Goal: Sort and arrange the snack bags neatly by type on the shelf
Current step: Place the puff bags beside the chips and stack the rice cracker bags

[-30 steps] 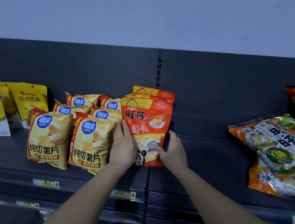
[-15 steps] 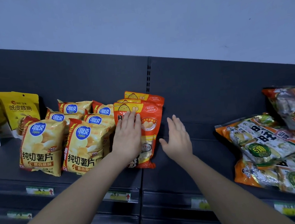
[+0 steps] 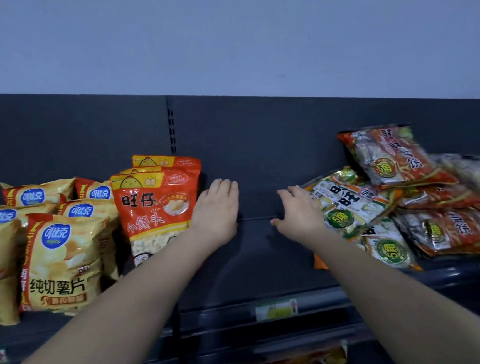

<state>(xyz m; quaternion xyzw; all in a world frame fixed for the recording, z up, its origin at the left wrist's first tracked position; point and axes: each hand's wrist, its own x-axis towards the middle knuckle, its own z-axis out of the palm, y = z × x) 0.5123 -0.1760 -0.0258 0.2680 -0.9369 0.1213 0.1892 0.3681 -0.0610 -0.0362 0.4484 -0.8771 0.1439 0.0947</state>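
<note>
Since the earlier frames both hands have left the face of the front red bun-snack bag [image 3: 154,209]. The left hand [image 3: 217,213] now lies just off that bag's right edge, and the right hand [image 3: 296,211] has travelled farther right.

Open room: a bare stretch of dark shelf [image 3: 257,264] runs from the red bag's right edge to a loose heap of rice-cracker packs [image 3: 408,196] well to its right. Both hands sit inside this gap. The shelf's front lip, below the gap, carries a price label [image 3: 276,309].

Hand pose: the left hand is flat, palm down, fingers straight and together, holding nothing; its forearm crosses the red bag's lower right corner. The right hand is spread and relaxed, holding nothing. Its fingertips reach the nearest pack of the heap, but contact cannot be told.

Surroundings: two more red bags stand upright directly behind the front one. Yellow potato-chip bags [image 3: 62,255] stand in rows just left of it, touching its left side. The grey back panel [image 3: 258,139] rises behind all the bags. A slotted upright [image 3: 171,129] shows above the red bags.
</note>
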